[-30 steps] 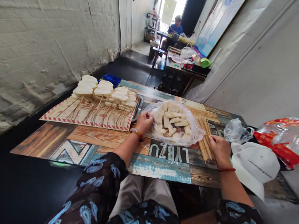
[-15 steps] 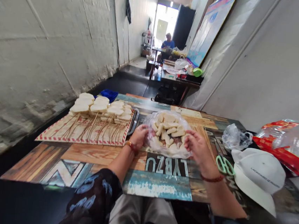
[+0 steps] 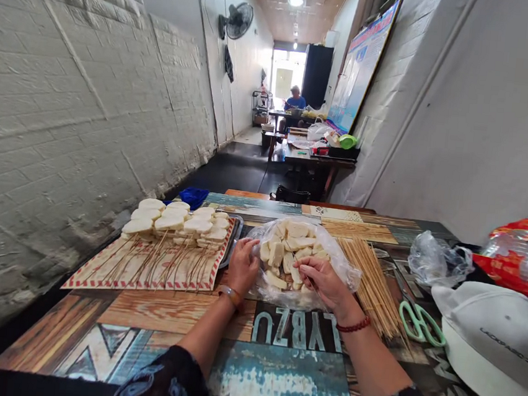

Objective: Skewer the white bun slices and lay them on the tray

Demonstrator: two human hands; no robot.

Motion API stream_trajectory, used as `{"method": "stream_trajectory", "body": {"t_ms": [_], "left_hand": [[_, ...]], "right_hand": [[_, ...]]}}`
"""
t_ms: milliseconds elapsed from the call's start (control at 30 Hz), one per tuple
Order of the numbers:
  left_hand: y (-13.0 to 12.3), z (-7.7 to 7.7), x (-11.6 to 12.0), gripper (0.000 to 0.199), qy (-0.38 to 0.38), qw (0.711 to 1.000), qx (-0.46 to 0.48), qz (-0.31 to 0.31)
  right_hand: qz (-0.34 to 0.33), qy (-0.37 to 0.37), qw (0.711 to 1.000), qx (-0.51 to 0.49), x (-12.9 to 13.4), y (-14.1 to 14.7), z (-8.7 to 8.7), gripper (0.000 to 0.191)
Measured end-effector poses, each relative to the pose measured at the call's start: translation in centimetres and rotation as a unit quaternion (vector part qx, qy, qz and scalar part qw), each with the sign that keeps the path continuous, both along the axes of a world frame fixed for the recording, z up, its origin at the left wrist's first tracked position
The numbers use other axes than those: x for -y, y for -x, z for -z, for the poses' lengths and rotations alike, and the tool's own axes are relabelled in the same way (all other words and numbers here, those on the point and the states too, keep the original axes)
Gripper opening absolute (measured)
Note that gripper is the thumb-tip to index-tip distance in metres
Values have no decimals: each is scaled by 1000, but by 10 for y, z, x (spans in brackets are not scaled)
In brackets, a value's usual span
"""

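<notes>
A clear plastic bag (image 3: 337, 261) lies spread on the table, heaped with pale slices (image 3: 304, 243) that look like steamed bun or bread. My left hand (image 3: 243, 264) grips the bag's left edge, its fingers closed. Over the right part of the heap, my right hand (image 3: 319, 278) is pinched; whatever lies between its fingertips is too small to make out. To the left, skewered slices (image 3: 173, 219) are stacked in rows on red-and-white patterned paper (image 3: 98, 272), their sticks pointing towards me. A bundle of bamboo skewers (image 3: 372, 283) rests just right of the bag.
Green-handled scissors (image 3: 420, 322) and a white cap (image 3: 488, 344) are on the right. Behind them are a crumpled plastic bag (image 3: 438, 258) and red packaging (image 3: 518, 272). A blue cloth (image 3: 193, 197) lies at the far left edge. A person (image 3: 295, 101) sits at a distant table.
My right hand has moved from the bag's right rim inwards over the slices and is pinched there. My left hand stays at the left edge. The camera has tilted up.
</notes>
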State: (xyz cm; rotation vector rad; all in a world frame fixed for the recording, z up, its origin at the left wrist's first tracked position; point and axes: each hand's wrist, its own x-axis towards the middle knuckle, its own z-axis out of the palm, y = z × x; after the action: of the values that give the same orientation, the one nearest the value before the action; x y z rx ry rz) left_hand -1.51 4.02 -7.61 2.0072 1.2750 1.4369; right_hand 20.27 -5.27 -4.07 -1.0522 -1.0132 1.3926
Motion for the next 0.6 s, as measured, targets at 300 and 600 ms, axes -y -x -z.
{"method": "stream_trajectory", "body": {"t_ms": [300, 600], "left_hand": [[-3, -15, 17, 26, -139, 983, -115, -13], [-10, -20, 19, 28, -89, 974, -210, -6]], "right_hand": [[11, 23, 998, -54, 15, -7, -15, 19], [16, -24, 999, -40, 13, 0, -12, 37]]}}
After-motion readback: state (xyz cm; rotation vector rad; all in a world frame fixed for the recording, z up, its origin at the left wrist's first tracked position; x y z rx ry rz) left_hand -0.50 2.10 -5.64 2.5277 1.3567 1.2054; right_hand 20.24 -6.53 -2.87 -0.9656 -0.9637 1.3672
